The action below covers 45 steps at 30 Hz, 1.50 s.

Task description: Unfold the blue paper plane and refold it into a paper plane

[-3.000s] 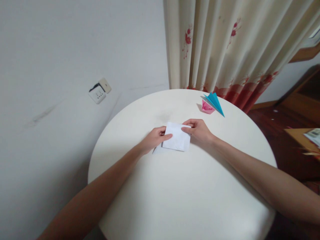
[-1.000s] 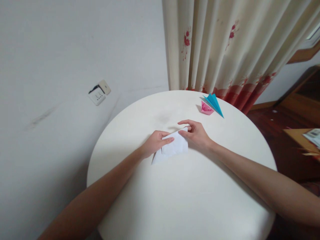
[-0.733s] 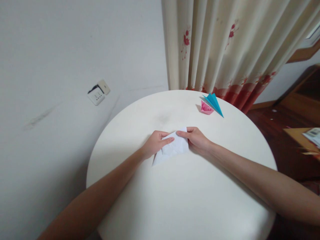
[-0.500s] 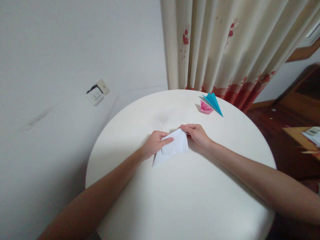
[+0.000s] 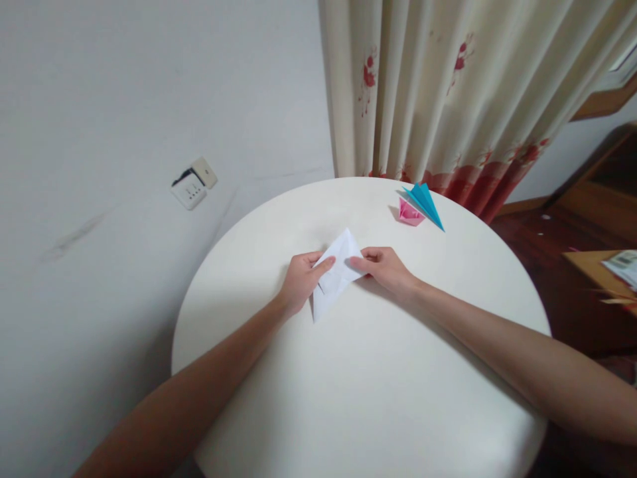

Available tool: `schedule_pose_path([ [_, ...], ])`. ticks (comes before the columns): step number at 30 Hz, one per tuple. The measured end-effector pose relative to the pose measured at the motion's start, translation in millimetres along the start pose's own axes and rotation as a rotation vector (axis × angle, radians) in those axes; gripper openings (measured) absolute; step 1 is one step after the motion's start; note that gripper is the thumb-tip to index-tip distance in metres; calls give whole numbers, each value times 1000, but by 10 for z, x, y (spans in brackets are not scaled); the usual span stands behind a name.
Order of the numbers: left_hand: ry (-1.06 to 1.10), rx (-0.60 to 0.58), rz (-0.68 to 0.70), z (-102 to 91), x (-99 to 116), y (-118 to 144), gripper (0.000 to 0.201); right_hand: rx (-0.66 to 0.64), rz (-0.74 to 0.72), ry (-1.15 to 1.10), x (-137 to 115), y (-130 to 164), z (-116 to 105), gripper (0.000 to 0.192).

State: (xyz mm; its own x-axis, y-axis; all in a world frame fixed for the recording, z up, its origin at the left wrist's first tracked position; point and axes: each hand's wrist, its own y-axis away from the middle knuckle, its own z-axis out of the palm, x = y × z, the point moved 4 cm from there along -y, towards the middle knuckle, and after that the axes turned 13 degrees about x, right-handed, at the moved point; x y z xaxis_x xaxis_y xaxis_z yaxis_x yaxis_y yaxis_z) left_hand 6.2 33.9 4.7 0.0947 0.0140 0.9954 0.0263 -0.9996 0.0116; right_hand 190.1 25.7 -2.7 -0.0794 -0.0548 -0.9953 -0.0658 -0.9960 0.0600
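A folded white paper (image 5: pixel 334 275) lies on the round white table (image 5: pixel 368 385), shaped like a narrow diamond with one point toward the curtain and one toward me. My left hand (image 5: pixel 298 282) pins its left side, thumb and fingers pressing on the paper. My right hand (image 5: pixel 383 267) pinches its right edge with the fingertips. Both forearms reach in from the bottom of the view.
A blue folded paper plane (image 5: pixel 425 204) and a small pink folded paper shape (image 5: pixel 409 214) sit at the table's far right edge. A cream curtain with red flowers (image 5: pixel 448 93) hangs behind. A wall socket (image 5: pixel 192 184) is on the left wall. Dark wooden furniture (image 5: pixel 587 212) stands right.
The paper went from a wide rectangle to a folded shape, then turned so its long axis points away from me. Both hands shifted with it and stayed on it.
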Motion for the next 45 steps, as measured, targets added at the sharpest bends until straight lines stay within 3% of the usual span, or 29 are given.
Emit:
schedule_pose_path([
  [7,-187,-133,0,36,-43,52,40,33,-194,181,-25,26,3,25],
  [11,-113,-45,-26,28,-42,33,38,127,-333,174,-95,45,-26,19],
  [15,-66,66,-21,5,-2,25,36,163,-367,139,-124,59,-33,25],
  [21,-73,53,-19,23,-2,50,38,41,-342,67,-173,137,51,46],
  [30,-53,-27,5,66,-25,46,50,1,-527,233,-182,199,86,22],
  [34,-60,-49,-26,64,-49,45,46,-38,-515,279,-203,211,89,26],
  [39,-23,-124,-87,75,-71,61,42,169,-422,180,-237,109,-23,31],
  [45,-107,-295,-57,128,-51,137,40,11,-198,5,-142,69,54,32],
])
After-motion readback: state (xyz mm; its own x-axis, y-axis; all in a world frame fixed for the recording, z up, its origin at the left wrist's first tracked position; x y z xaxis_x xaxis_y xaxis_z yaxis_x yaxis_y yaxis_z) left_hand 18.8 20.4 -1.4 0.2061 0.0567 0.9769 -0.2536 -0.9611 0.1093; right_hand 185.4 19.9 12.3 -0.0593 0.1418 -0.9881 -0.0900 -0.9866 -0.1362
